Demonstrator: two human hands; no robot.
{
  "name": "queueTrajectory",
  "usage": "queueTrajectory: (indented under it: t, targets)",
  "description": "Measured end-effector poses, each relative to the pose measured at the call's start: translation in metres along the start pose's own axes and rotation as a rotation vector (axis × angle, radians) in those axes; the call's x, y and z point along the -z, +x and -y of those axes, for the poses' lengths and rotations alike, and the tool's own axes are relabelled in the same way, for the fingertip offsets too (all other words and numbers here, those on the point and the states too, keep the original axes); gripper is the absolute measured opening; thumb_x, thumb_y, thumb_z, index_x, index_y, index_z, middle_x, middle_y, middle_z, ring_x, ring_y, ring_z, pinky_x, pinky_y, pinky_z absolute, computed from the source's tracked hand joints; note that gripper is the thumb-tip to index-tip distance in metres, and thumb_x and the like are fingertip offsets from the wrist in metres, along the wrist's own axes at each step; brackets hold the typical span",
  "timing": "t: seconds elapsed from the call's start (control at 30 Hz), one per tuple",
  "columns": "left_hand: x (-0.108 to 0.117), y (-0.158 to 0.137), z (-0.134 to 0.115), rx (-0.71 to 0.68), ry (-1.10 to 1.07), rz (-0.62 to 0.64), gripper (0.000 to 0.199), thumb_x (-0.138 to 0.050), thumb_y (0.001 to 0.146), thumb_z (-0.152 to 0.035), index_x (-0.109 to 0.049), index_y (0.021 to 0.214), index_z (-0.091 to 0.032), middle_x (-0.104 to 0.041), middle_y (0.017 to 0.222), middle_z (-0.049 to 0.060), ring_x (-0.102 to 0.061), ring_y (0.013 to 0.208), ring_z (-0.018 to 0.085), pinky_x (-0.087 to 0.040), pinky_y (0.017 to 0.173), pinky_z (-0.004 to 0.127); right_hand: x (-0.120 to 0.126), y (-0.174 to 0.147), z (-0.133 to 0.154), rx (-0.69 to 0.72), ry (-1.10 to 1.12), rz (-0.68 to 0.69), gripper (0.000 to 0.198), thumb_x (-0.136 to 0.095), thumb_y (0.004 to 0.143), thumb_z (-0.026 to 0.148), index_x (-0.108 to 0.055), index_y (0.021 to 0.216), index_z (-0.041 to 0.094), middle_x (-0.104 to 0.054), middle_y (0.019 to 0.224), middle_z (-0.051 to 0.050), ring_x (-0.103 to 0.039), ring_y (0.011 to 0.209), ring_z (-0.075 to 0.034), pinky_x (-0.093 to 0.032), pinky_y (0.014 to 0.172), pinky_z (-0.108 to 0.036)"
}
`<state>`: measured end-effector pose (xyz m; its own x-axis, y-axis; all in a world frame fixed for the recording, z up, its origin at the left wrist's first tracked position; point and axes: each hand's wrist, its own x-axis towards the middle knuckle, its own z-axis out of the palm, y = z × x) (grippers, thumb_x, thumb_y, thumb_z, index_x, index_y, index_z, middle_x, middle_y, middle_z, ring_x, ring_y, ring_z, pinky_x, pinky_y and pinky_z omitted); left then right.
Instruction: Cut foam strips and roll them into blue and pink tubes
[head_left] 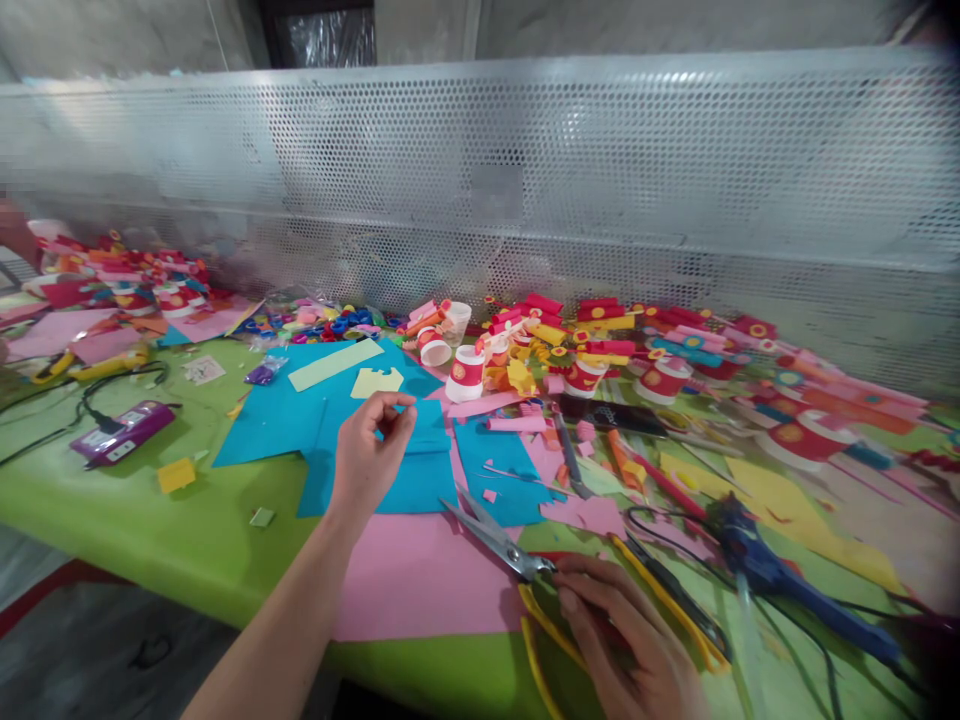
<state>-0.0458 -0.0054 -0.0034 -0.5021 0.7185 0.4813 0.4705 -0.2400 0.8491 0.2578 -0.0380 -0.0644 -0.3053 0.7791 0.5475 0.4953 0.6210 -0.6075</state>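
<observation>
My left hand (pixel 375 440) hovers over blue foam sheets (pixel 270 415), thumb and fingertips pinched together; whatever they hold, if anything, is too small to make out. At the lower right, my right hand (pixel 626 630) grips a pair of scissors (pixel 491 535) near the pivot. Their blades are spread and point up and left above a pink sheet (pixel 427 580). The yellow handles hang below the fingers, and the palm hides part of them. Two pale yellow pieces, a strip (pixel 336 365) and a notched cutout (pixel 376 382), lie on the blue sheets.
Several decorated paper cups (pixel 466 375) stand along a perforated metal panel (pixel 600 170). A blue glue gun (pixel 795 590) with its cord and a yellow-handled cutter (pixel 675 600) lie at right. A purple power strip (pixel 124 435) sits at left on the green table (pixel 247 560).
</observation>
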Motion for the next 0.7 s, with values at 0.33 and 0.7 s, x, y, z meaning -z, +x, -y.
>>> queueTrajectory:
  t: [0.33,0.7]
  targets:
    - [0.001,-0.001,-0.003,0.043,-0.007,0.046,0.018,-0.066,0.091,-0.034,-0.073,0.097,-0.019,-0.064,0.071,-0.001,-0.058,0.065,0.012,-0.047,0.063,0.023,0.001,-0.002,-0.006,0.047,-0.035,0.030,0.012,-0.064,0.097,0.027,-0.074,0.105,0.030,-0.074,0.113,-0.004,-0.076,0.099,-0.018,-0.064,0.084,-0.026]
    - [-0.007,-0.006,-0.002,0.063,-0.104,0.159,0.021,-0.060,0.096,-0.036,-0.073,0.105,-0.022,-0.079,0.094,0.003,-0.070,0.072,0.014,-0.054,0.069,0.026,0.008,0.009,0.011,0.155,-0.094,0.011,0.012,-0.065,0.097,0.029,-0.076,0.101,0.029,-0.078,0.107,-0.005,-0.079,0.094,-0.019,-0.067,0.078,-0.025]
